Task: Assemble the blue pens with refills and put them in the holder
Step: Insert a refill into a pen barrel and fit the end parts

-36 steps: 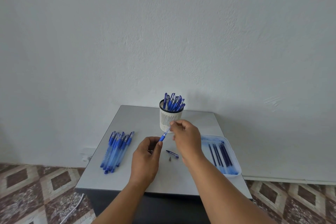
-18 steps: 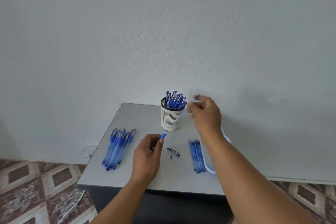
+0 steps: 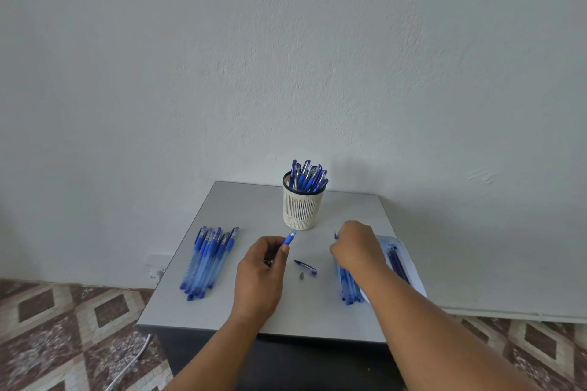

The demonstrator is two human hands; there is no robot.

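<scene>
Over grey table (image 3: 241,305), pen barrel (image 3: 289,238) juts beyond left hand (image 3: 259,276) grip.

The white slotted holder (image 3: 303,209) stands upright near the desk's far edge, packed with capped blue pens (image 3: 308,176). A row of pens (image 3: 208,261) lies toward the left edge. One blue-gripped barrel (image 3: 289,238) is held above the middle. A loose cap (image 3: 305,267) lies centrally, refills (image 3: 347,286) toward the right edge.

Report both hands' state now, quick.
Left hand: gripping a blue pen barrel, its tip end pointing up toward the holder.
Right hand: fingers curled down onto the pile of refills; whether it grips one cannot be told.
</scene>
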